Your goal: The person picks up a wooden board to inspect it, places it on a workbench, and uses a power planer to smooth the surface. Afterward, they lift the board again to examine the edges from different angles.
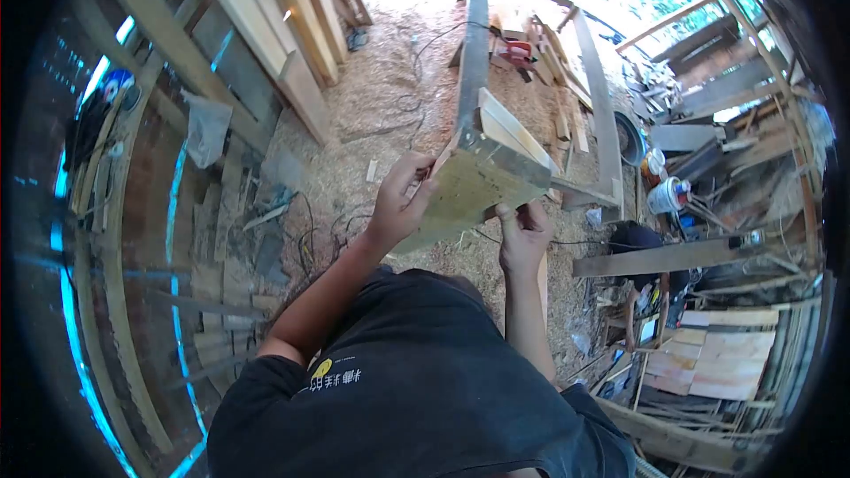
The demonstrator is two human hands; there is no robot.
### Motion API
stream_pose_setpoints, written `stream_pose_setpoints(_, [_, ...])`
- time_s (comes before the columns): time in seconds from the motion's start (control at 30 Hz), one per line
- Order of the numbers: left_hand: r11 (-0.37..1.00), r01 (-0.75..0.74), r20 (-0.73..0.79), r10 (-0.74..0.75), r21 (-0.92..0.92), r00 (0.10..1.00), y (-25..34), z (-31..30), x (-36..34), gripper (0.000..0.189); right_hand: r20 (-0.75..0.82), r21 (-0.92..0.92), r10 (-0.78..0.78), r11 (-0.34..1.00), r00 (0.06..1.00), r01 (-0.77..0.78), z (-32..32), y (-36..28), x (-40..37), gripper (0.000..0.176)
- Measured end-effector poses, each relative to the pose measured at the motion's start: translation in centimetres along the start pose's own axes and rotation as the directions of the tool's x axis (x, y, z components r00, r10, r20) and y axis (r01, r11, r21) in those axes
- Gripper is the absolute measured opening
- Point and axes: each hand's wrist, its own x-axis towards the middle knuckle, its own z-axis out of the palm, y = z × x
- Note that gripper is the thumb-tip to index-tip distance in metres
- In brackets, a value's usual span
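Observation:
A yellowish, stained wooden board (478, 181) is in front of me, against the near end of a long wooden frame (475, 44). My left hand (407, 195) has its fingers closed on the board's left edge, by a thin strip of wood. At the lower right edge, my right hand (524, 235) grips the same board between thumb and curled fingers. Just beyond the board, a pale, angled wood piece (512, 128) lies on the frame. The fingertips behind the board are partly hidden.
Sawdust covers the floor (372, 97), with a dark cable across it. Tall planks (305, 18) lean at the left. A red tool (516, 55) is beyond the frame. On the right are a white bucket (666, 196), scrap wood and a bent-over person (639, 243).

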Motion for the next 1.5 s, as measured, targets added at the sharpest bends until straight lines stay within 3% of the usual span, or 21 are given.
stream_pose_setpoints(0.1, [0.998,-0.059,-0.097,0.056,-0.028,0.994,0.7,-0.8,2.4,0.021,-0.039,-0.119,-0.225,0.968,0.974,0.219,2.5,-0.7,2.2,0.032])
stream_pose_setpoints(0.2, [0.994,-0.091,-0.136,0.098,0.063,0.986,0.8,-1.1,5.2,0.022,-0.023,-0.128,-0.171,0.978,0.985,0.166,3.7,-2.0,5.0,0.032])
stream_pose_setpoints(0.27, [0.994,-0.097,-0.083,0.102,0.059,0.991,0.2,-1.1,7.4,0.029,0.020,-0.152,-0.165,0.974,0.986,0.166,3.9,-1.6,7.4,0.034])
stream_pose_setpoints(0.4, [0.955,-0.189,-0.071,0.210,0.230,0.975,-0.6,-1.6,13.1,0.027,-0.032,-0.088,-0.282,0.956,0.959,0.279,5.3,0.9,12.7,0.049])
stream_pose_setpoints(0.53, [0.967,-0.122,-0.156,0.160,0.226,0.975,-2.1,-1.2,18.8,0.026,0.088,-0.117,-0.384,0.912,0.919,0.392,4.8,6.8,17.8,0.064])
stream_pose_setpoints(0.6, [0.977,-0.103,-0.207,0.141,0.186,0.968,-2.6,-1.0,22.2,0.026,0.310,-0.299,-0.319,0.862,0.896,0.410,4.4,10.0,19.9,0.075])
stream_pose_setpoints(0.7, [0.972,-0.079,-0.295,0.144,0.223,0.944,-2.7,-0.1,26.7,0.024,0.359,-0.196,-0.189,0.942,0.914,0.272,5.1,14.4,23.4,0.087])
stream_pose_setpoints(0.73, [0.960,-0.108,-0.316,0.190,0.259,0.930,-3.0,0.2,28.1,0.024,0.371,-0.190,-0.195,0.941,0.908,0.280,5.6,15.1,25.0,0.087])
stream_pose_setpoints(0.8, [0.943,-0.135,-0.346,0.242,0.305,0.906,-3.7,0.4,30.6,0.025,0.389,0.049,-0.223,0.974,0.894,0.222,6.8,16.0,27.9,0.099])
stream_pose_setpoints(0.87, [0.922,-0.122,-0.280,0.235,0.367,0.931,-4.1,0.2,32.3,0.024,0.452,0.035,-0.214,0.974,0.866,0.222,7.8,16.5,31.0,0.101])
stream_pose_setpoints(0.93, [0.917,-0.137,-0.291,0.257,0.376,0.922,-4.6,0.2,34.2,0.025,0.340,0.289,-0.108,0.957,0.934,0.006,9.1,17.3,33.3,0.094])
stream_pose_setpoints(0.97, [0.911,-0.161,-0.295,0.284,0.379,0.912,-4.8,0.3,35.1,0.026,0.352,0.284,-0.099,0.959,0.931,-0.005,9.4,18.6,34.4,0.094])
stream_pose_setpoints(1.03, [0.901,-0.164,-0.293,0.297,0.403,0.909,-5.3,0.0,36.8,0.028,0.286,0.373,-0.148,0.927,0.947,0.032,10.2,21.3,36.5,0.072])
stream_pose_setpoints(1.07, [0.888,-0.181,-0.273,0.315,0.422,0.909,-5.9,-0.3,37.6,0.029,0.293,0.367,-0.140,0.930,0.946,0.024,10.4,21.8,37.6,0.072])
stream_pose_setpoints(1.13, [0.906,-0.180,-0.283,0.300,0.382,0.911,-7.1,-1.0,39.2,0.030,0.290,0.173,-0.108,0.983,0.951,0.059,11.9,20.5,40.1,0.040])
stream_pose_setpoints(1.17, [0.920,-0.190,-0.283,0.294,0.344,0.913,-7.8,-1.6,40.3,0.030,0.284,0.173,-0.109,0.983,0.952,0.061,12.1,21.4,41.3,0.040])
stream_pose_setpoints(1.23, [0.928,-0.206,-0.312,0.305,0.312,0.900,-9.6,-2.9,42.7,0.028,0.182,-0.042,0.003,0.999,0.983,0.005,12.6,22.8,43.7,0.026])
stream_pose_setpoints(1.33, [0.946,-0.216,-0.341,0.292,0.242,0.894,-11.9,-5.7,46.8,0.026,0.183,-0.028,-0.010,0.999,0.983,0.016,14.8,22.3,47.0,0.021])
stream_pose_setpoints(1.4, [0.961,-0.200,-0.330,0.255,0.192,0.909,-13.2,-7.6,49.6,0.026,0.154,-0.135,0.073,0.990,0.985,-0.052,16.1,22.3,49.0,0.021])
stream_pose_setpoints(1.47, [0.975,-0.172,-0.317,0.209,0.141,0.925,-13.7,-9.5,53.4,0.026,0.117,0.035,0.010,0.999,0.993,-0.015,18.2,22.1,51.2,0.023])
stream_pose_setpoints(1.5, [0.978,-0.168,-0.314,0.200,0.127,0.928,-13.7,-10.3,55.3,0.026,0.107,0.024,0.014,1.000,0.994,-0.017,19.3,21.2,52.3,0.023])
